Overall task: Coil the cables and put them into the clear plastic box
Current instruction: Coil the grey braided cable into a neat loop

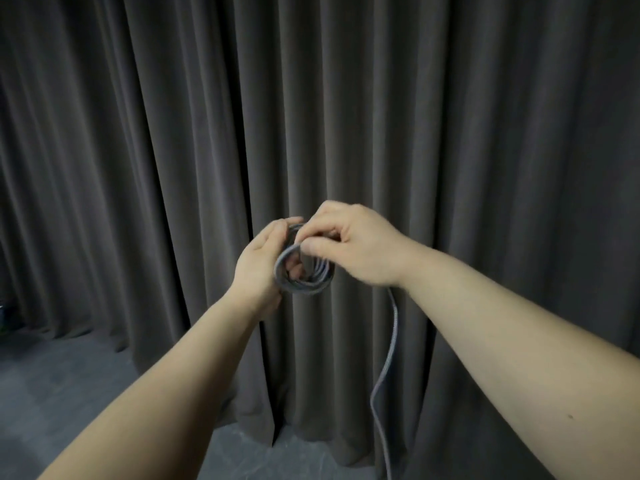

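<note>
A grey braided cable (pixel 304 282) is wound into a small coil of several loops, held up in front of me at chest height. My left hand (pixel 263 261) grips the coil's left side, with fingers passing through its middle. My right hand (pixel 349 244) pinches a strand at the top of the coil between thumb and fingers. The cable's loose tail (pixel 391 344) hangs from under my right wrist and runs down out of the bottom of the view. The clear plastic box is not in view.
A dark grey pleated curtain (pixel 346 98) fills the whole background. Grey floor (pixel 62 382) shows at the lower left and under the curtain's hem. A dark object sits at the far left edge.
</note>
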`<state>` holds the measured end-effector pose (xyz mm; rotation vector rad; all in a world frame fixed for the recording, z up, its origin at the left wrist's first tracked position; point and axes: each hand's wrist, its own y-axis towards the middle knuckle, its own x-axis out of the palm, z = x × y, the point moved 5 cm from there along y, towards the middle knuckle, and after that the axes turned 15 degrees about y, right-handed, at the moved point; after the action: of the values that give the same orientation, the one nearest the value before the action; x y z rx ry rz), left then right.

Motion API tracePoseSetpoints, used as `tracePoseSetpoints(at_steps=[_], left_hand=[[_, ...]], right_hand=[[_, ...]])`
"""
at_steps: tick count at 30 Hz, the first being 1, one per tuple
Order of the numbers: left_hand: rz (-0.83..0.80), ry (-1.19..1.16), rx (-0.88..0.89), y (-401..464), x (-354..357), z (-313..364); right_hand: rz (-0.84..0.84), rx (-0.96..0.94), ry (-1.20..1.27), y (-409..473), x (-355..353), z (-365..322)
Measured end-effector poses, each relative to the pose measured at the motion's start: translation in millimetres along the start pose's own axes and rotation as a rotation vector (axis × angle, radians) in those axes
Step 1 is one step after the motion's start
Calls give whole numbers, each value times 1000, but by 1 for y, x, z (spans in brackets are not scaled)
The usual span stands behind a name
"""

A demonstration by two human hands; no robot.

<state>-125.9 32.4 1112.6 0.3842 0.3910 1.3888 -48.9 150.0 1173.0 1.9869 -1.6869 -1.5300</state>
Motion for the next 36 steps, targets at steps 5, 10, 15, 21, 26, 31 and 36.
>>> tracePoseSetpoints(at_steps=[5, 10, 15, 21, 26, 31, 36], left_hand=[[-35, -159, -72, -11, -8, -11], [-11, -87, -16, -15, -13, -11], [-1, -226, -98, -21, -4, -9], [19, -251, -46, -26, 11, 2], [-91, -217, 9, -34, 29, 12], [-89, -165, 127, -41, 41, 25], [19, -253, 141, -42, 47, 33]], right_hand=[[259, 96, 185, 8, 6, 24], [280, 125, 272, 5, 17, 29], [332, 158, 301, -6, 16, 35], [402, 163, 326, -18, 2, 38], [434, 142, 348, -29, -15, 37], [442, 141, 355, -41, -27, 39], [486, 52, 57, -55, -32, 35]])
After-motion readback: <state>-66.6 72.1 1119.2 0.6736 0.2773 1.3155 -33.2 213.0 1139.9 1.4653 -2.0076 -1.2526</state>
